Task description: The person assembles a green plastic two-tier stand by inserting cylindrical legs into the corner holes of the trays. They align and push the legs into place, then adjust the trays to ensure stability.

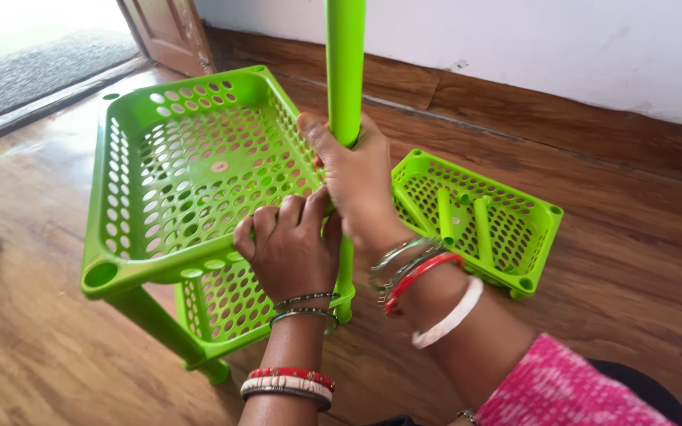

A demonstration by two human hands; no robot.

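Note:
A bright green perforated plastic rack stands on the wooden floor, with an upper tray (120, 197) on green legs above a lower tray (222, 308). My right hand (357, 185) is wrapped around an upright green pole (345, 63) at the upper tray's near right corner. My left hand (290, 244) grips the tray's rim just beside that corner. Both wrists wear several bangles.
A third green tray (534, 225) lies on the floor to the right, with loose green tubes (445, 217) inside it. A wooden skirting and white wall (554, 47) run behind. A doorway with a grey mat (33, 71) is at the top left.

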